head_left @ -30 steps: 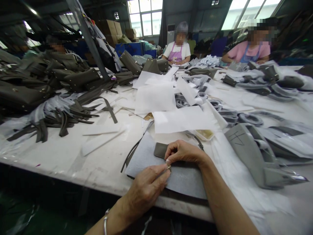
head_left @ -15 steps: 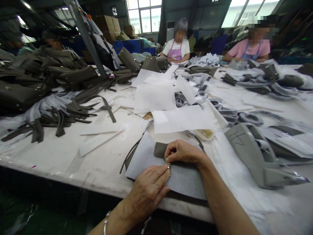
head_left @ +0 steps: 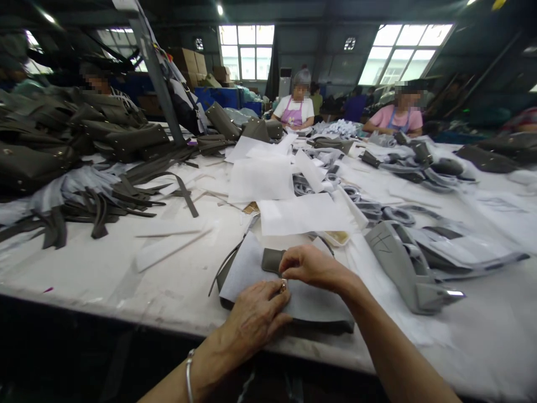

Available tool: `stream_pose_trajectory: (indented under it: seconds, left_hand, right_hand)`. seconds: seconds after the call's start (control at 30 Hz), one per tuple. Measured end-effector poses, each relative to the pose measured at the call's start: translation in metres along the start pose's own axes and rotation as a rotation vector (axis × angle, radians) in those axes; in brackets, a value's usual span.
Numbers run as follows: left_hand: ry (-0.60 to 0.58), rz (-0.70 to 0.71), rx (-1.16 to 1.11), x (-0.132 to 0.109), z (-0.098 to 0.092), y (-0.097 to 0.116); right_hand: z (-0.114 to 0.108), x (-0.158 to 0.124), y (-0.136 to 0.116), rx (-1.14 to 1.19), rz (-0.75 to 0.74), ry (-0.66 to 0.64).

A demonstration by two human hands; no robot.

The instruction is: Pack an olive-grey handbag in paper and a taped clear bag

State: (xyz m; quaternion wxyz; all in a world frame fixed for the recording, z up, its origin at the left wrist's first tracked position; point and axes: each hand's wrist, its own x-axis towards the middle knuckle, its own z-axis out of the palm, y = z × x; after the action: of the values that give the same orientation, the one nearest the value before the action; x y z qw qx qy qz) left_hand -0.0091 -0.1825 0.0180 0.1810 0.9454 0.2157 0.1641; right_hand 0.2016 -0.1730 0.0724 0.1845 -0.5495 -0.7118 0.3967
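A grey felt-covered bag panel (head_left: 312, 308) lies at the table's near edge with a dark leather flap (head_left: 272, 260) on it. My left hand (head_left: 255, 316) rests on the panel, its fingers pinched on a small metal ring (head_left: 284, 285). My right hand (head_left: 312, 267) is curled over the flap, thumb and fingers pressed at the same ring. The two hands touch at the ring.
White tissue sheets (head_left: 302, 214) lie beyond the panel, with a small tray (head_left: 338, 238). Dark straps (head_left: 104, 204) and stacked bags (head_left: 121, 137) fill the left. Grey bag parts (head_left: 403, 263) lie to the right. Three other people sit at the far side. The table edge (head_left: 126, 316) is near.
The view has tilted up and pulled back a little. Both hands stay pinched at the ring on the flap, hardly shifted.
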Motion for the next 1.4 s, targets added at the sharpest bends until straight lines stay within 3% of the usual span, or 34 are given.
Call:
stream_pose_trajectory:
  seconds: [0.1,0.23,0.3,0.53,0.67,0.87,1.0,1.13,1.23,1.4]
  left_hand:
    - [0.056,0.046,0.03,-0.005,0.007,-0.004]
    - [0.263,0.188,0.114,-0.011,0.017,-0.011]
    - [0.332,0.229,0.154,-0.012,0.02,-0.013]
    - [0.398,0.252,0.166,-0.01,0.022,-0.015]
    - [0.465,0.264,0.171,-0.011,0.025,-0.017]
    - [0.445,0.247,0.177,-0.013,0.029,-0.017]
    - [0.381,0.2,0.152,-0.014,0.025,-0.013]
    - [0.321,0.136,0.098,-0.014,0.022,-0.008]
    - [0.364,0.151,0.139,-0.012,0.022,-0.007]
    - [0.431,0.222,0.235,-0.006,0.02,-0.007]
  right_hand:
    - [0.019,-0.012,0.001,-0.046,-0.035,0.038]
    - [0.039,-0.018,0.018,-0.024,-0.056,0.225]
    - [0.04,-0.018,0.024,-0.015,-0.088,0.219]
    - [0.027,-0.013,0.021,-0.078,-0.091,0.135]
    - [0.034,-0.01,0.017,-0.161,-0.068,0.148]
    - [0.052,-0.015,0.009,-0.228,0.068,0.313]
    - [0.034,-0.029,0.0,-0.139,0.055,0.213]
    - [0.03,-0.046,0.009,-0.402,0.052,0.295]
    - [0.043,-0.052,0.025,-0.568,0.131,0.217]
    - [0.041,-0.055,0.034,-0.476,0.187,0.171]
